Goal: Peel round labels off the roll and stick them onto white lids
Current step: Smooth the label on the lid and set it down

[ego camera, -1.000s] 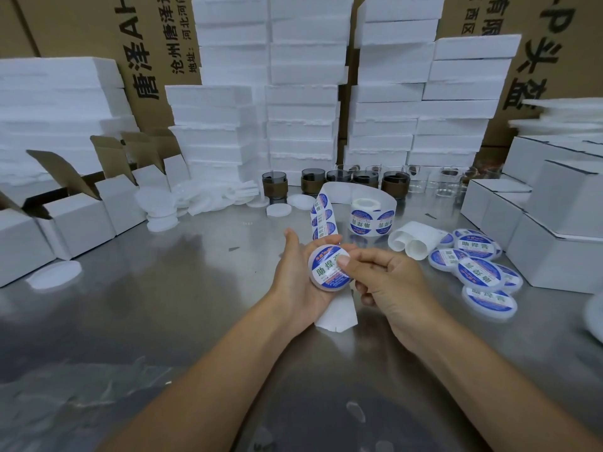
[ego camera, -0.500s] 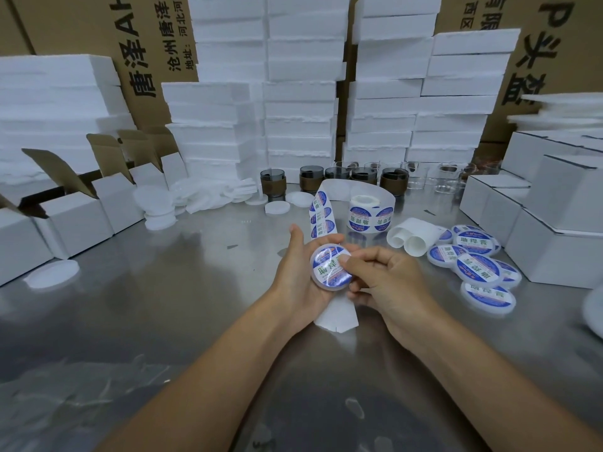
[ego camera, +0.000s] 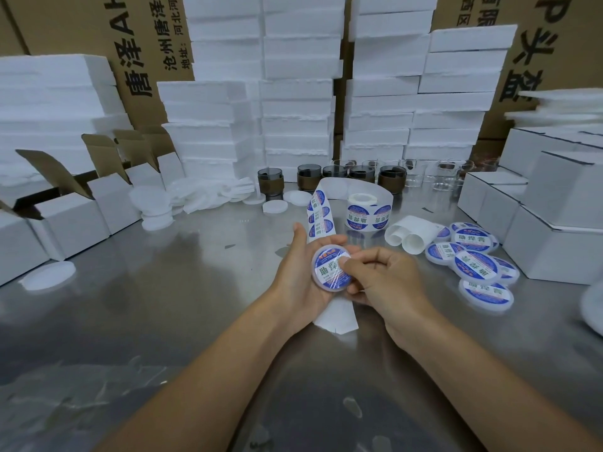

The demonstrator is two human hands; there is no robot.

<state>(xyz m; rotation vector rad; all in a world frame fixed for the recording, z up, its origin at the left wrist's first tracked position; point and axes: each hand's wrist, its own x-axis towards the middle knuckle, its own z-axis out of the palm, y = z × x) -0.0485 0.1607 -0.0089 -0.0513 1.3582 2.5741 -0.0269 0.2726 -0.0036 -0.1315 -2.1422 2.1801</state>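
Nearest me, both forearms converge over the shiny steel desk (ego camera: 130,321). My left hand (ego camera: 298,275) cradles the white round plastic lid (ego camera: 318,282) face up, its fingers curled round the far rim. The lid lies directly left of my right hand (ego camera: 388,278) and touches it. The right thumb lies flat on the round blue-and-white label (ego camera: 328,270). The other fingers curl in, some tucked under the lid's near right edge, so that hand pinches lid and label together.

I judge the label is on and being pressed down, and the thumb's next sweep should run leftward across the face.

The white backing strip (ego camera: 336,318) passes beneath both hands and rises behind the left one toward the label roll (ego camera: 367,215), farther off. Finished labelled lids (ego camera: 473,265) lie piled to the right. Bare white lids (ego camera: 153,207) wait at the far left.
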